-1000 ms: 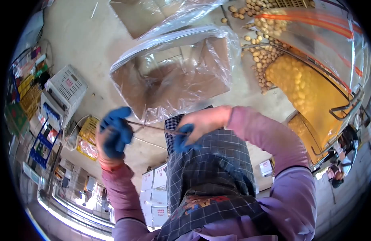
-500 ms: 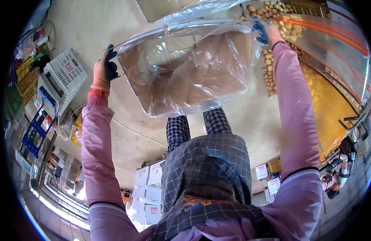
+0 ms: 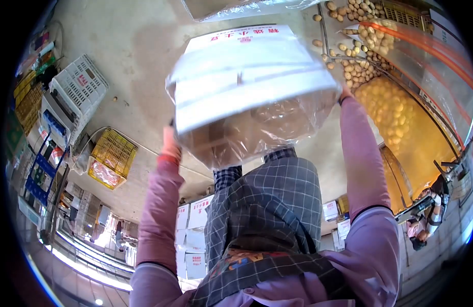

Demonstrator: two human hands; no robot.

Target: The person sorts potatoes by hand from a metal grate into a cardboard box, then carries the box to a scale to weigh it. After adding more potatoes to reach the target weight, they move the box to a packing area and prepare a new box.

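A white cardboard box (image 3: 246, 71) with red printing hangs tilted between my hands, its mouth facing me. Clear plastic film (image 3: 262, 133) lines the box and spills over its lower rim. At the box's left side is my left hand (image 3: 170, 139), its fingers mostly hidden and blurred against the cardboard. My right hand (image 3: 345, 93) is at the right corner, with its fingers largely out of sight behind the box edge.
Potatoes (image 3: 355, 71) lie on the floor and in a yellow-lit bin (image 3: 400, 117) at the right. A white crate (image 3: 82, 87) and a yellow crate (image 3: 113, 153) stand left. Another lined box (image 3: 236, 11) is at the top. A person (image 3: 421, 225) is at far right.
The box has tipped so its printed white outside now shows. My left hand has moved right and down, and my right hand has come down. The fingers of both hands are now mostly hidden.
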